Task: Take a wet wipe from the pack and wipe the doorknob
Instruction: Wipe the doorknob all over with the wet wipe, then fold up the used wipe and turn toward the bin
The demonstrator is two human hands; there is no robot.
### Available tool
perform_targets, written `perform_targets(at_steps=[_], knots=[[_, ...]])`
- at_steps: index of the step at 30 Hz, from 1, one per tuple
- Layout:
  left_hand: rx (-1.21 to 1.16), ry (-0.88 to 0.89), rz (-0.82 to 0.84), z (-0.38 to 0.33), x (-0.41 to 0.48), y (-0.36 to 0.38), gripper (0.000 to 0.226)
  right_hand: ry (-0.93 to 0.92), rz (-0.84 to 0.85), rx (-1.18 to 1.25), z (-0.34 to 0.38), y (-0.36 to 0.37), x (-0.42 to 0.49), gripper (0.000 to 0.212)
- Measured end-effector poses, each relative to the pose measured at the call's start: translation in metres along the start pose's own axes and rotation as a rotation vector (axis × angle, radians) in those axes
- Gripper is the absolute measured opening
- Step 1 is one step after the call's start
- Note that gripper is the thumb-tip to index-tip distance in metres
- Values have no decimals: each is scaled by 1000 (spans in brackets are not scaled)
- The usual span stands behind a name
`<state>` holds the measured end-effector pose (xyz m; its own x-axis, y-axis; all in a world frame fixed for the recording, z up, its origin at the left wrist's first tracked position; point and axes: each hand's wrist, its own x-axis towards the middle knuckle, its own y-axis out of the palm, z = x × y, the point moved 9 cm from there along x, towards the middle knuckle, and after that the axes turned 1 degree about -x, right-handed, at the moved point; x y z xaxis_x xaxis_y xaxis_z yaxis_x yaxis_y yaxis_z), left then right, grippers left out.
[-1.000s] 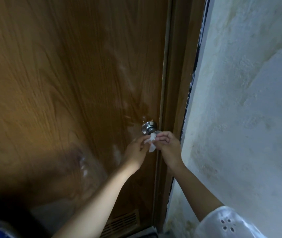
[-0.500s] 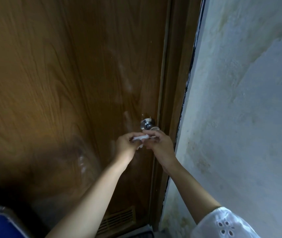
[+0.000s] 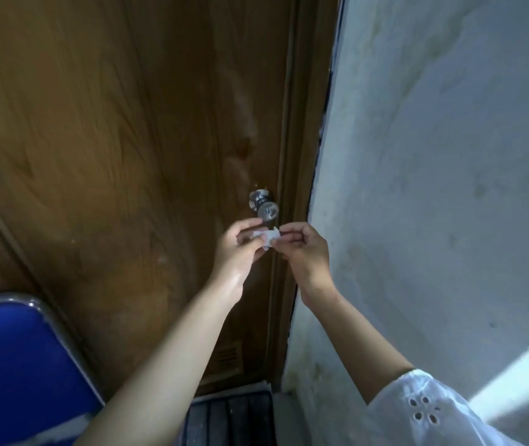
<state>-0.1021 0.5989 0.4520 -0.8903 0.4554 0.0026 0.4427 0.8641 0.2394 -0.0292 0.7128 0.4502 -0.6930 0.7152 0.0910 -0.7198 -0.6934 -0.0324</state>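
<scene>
White wet wipe [image 3: 267, 237] is bunched small between our two hands, just below the doorknob [image 3: 265, 208] and not touching it. Our left hand [image 3: 240, 249] pinches the wipe's left end with thumb and fingertips; our right hand [image 3: 301, 247] pinches the right end, fingers curled in. Chrome doorknob sits just above both hands on the brown wood door [image 3: 128, 156], close to the door frame [image 3: 301, 123]. Pale plaster wall [image 3: 449, 188] runs to the right of our right hand. Blue chair seat [image 3: 15, 365] is well below-left of our left hand; dark ribbed mat [image 3: 231, 416] lies below both forearms.
</scene>
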Motion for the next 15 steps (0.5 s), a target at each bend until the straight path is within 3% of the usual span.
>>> perform_targets(at_steps=[4, 9, 15], knots=[[-26, -8, -103, 15, -71, 6, 30, 37, 100, -60, -7, -31, -56, 18], [36, -38, -198, 42, -148, 14, 37, 137, 184, 37, -25, -67, -122, 20], [133, -35, -178, 64, -223, 35, 30, 193, 245, 86, -42, -103, -192, 9]])
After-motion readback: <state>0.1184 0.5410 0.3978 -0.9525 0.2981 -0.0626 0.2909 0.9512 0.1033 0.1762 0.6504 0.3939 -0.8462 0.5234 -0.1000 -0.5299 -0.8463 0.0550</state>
